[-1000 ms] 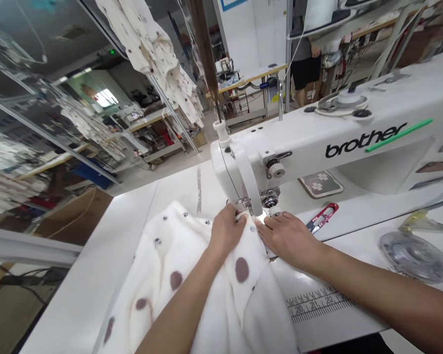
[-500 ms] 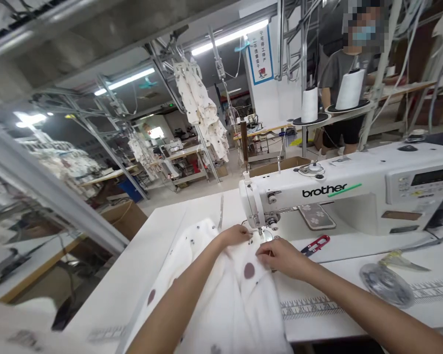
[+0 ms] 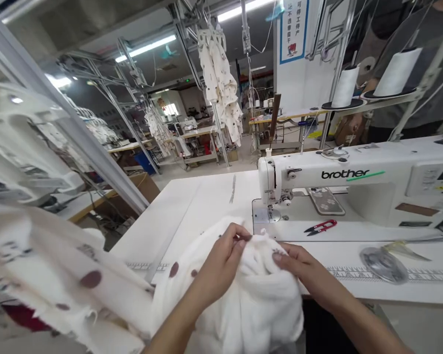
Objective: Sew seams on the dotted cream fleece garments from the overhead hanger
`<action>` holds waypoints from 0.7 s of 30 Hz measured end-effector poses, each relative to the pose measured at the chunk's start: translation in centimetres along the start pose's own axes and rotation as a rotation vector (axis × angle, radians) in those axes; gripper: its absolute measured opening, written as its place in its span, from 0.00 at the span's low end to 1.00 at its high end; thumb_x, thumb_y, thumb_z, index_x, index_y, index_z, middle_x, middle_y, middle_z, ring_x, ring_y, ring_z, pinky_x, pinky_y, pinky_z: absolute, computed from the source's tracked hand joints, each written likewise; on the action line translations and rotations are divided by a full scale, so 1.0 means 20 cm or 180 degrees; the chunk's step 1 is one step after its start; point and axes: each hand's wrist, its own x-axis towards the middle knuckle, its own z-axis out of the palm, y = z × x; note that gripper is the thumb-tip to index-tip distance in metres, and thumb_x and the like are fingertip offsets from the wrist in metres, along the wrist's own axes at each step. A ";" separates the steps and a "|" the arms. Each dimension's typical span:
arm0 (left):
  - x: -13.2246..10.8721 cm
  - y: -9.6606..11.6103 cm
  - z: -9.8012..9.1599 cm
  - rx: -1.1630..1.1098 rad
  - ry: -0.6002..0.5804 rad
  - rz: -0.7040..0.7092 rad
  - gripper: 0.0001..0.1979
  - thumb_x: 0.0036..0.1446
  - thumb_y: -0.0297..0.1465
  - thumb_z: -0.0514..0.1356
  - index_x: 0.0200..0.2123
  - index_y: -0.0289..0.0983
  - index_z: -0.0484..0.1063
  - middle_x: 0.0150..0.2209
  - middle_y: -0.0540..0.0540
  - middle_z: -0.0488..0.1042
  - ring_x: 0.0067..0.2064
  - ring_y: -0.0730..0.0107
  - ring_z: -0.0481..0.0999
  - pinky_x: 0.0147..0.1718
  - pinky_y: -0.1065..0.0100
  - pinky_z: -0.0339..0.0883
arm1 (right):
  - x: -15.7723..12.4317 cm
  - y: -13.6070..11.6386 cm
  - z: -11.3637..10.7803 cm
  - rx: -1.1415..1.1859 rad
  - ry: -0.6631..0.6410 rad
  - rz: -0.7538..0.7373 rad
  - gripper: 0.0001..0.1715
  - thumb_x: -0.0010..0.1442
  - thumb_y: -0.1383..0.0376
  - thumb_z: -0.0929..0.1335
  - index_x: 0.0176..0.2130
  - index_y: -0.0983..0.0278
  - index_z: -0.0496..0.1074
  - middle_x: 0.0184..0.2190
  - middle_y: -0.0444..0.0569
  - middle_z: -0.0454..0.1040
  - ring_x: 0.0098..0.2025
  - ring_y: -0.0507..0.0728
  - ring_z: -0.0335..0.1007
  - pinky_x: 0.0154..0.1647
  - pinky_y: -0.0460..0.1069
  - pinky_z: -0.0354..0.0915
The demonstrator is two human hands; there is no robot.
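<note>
both hands work on a white fleece cloth with brown spots that is bunched at the near edge of the white table, in front of the sewing machine and clear of its needle. the left hand rests on top of the bundle, its fingers curled and pinching a fold of the cloth between thumb and fingertips. the right hand lies just beside it on the right, fingers bent down and gripping the same raised fold, so the two hands nearly meet at the top of the heap. the cloth spills off the table edge toward the person and runs out to the left, where a loose stretch of the same spotted fabric hangs blurred at the lower left.

on the machine bed, beyond the hands, lie red thread snips. to the right of the hands a printed ruler strip runs along the table edge, with a round clear plastic piece on it. two white thread cones stand on a rack behind the machine. a person in a grey shirt stands behind that rack. spotted garments hang from an overhead rail in the middle distance.
</note>
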 end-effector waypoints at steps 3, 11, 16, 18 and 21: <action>0.02 -0.01 0.04 -0.0123 -0.0316 0.0034 0.10 0.55 0.36 0.53 0.38 0.38 0.67 0.36 0.47 0.69 0.39 0.67 0.67 0.36 0.70 0.61 | -0.05 -0.02 -0.04 0.0084 -0.0032 0.0137 0.23 0.54 0.49 0.66 0.32 0.68 0.68 0.23 0.43 0.64 0.24 0.49 0.55 0.24 0.43 0.52; 0.01 0.02 0.12 0.0351 -0.0313 0.0502 0.09 0.55 0.33 0.54 0.29 0.40 0.74 0.30 0.48 0.70 0.33 0.71 0.69 0.30 0.72 0.61 | -0.15 -0.12 -0.07 -0.1920 0.0580 -0.0843 0.15 0.60 0.56 0.61 0.44 0.60 0.68 0.38 0.48 0.70 0.38 0.55 0.64 0.40 0.48 0.61; 0.00 0.02 0.13 0.0646 -0.0267 0.0750 0.08 0.55 0.28 0.53 0.30 0.40 0.72 0.30 0.50 0.70 0.32 0.73 0.69 0.32 0.72 0.61 | -0.09 -0.18 -0.12 -0.1740 0.0251 -0.0325 0.11 0.57 0.58 0.66 0.29 0.63 0.70 0.24 0.43 0.70 0.28 0.51 0.65 0.29 0.44 0.60; 0.01 0.01 0.13 0.0612 -0.0306 0.0982 0.07 0.55 0.26 0.53 0.31 0.40 0.71 0.30 0.50 0.71 0.33 0.73 0.69 0.33 0.73 0.61 | -0.04 -0.18 -0.14 -0.1209 -0.0101 0.0003 0.14 0.56 0.57 0.67 0.27 0.65 0.68 0.21 0.43 0.69 0.24 0.50 0.65 0.25 0.43 0.61; 0.01 -0.02 0.14 0.0415 -0.0217 0.1285 0.07 0.55 0.24 0.53 0.31 0.38 0.70 0.32 0.49 0.70 0.34 0.74 0.69 0.34 0.74 0.62 | 0.02 -0.13 -0.16 -0.0149 -0.0651 0.0588 0.21 0.51 0.51 0.68 0.25 0.66 0.64 0.15 0.42 0.67 0.16 0.49 0.62 0.15 0.41 0.57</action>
